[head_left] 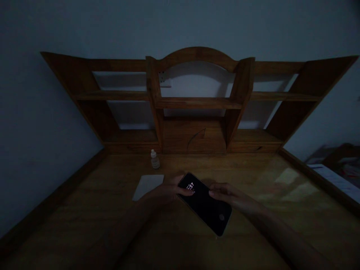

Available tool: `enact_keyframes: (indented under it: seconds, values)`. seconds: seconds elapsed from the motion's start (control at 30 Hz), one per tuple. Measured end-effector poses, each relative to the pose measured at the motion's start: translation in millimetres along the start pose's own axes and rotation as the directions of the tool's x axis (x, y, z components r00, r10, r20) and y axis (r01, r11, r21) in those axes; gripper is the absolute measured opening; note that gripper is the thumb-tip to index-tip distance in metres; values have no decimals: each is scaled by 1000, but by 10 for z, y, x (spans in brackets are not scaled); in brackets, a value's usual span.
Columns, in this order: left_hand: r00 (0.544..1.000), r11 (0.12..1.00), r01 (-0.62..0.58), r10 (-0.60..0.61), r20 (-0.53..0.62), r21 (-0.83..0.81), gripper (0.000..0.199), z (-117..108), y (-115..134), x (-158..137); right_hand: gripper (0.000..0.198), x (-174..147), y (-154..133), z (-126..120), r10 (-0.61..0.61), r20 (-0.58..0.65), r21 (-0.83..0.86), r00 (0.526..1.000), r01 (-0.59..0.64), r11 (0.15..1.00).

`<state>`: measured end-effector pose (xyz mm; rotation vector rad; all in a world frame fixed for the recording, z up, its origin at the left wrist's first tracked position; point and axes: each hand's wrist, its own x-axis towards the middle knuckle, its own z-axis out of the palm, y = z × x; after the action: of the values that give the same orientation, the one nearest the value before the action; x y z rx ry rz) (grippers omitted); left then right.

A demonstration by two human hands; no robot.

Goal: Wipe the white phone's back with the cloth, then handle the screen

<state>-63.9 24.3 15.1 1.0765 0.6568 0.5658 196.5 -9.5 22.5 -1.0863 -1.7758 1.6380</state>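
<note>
A dark smartphone (206,206) is held tilted above the wooden desk, its screen facing up with a small lit clock showing. My left hand (173,189) grips its upper left end, the thumb lying over the screen just below the clock digits. On the opposite long edge, my right hand (225,195) holds the phone with the thumb at the screen's border. The fingers beneath the phone are mostly hidden. Behind my left hand, a white sheet or pad (147,184) lies flat on the desk.
A small clear bottle with a white cap (155,159) stands near the back of the desk (253,168). A wooden shelf unit (194,103) rises along the rear, with a wall socket (164,79) behind it. Papers (336,182) lie beyond the right edge. The room is dim.
</note>
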Motion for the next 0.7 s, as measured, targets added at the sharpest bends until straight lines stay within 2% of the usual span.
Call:
enact_keyframes:
  seconds: [0.13,0.27,0.57,0.7]
  values:
    - [1000,1000,26,-26,-9,-3,39,-70,-70,38,41,22,56,52,53,-12,91,999,-51,995]
    - [997,997,64,-65,-37,-37,42,-82,-92,47,45,32,35,123,107,-93,122,990,-95,988]
    - [995,997,71,-73,-62,-29,44,-23,-53,31,35,46,125,137,139,-219,163,966,-105,981]
    - [981,985,111,-130,-144,-130,45,-38,-76,96,32,89,129,154,203,-267,315,942,-114,942]
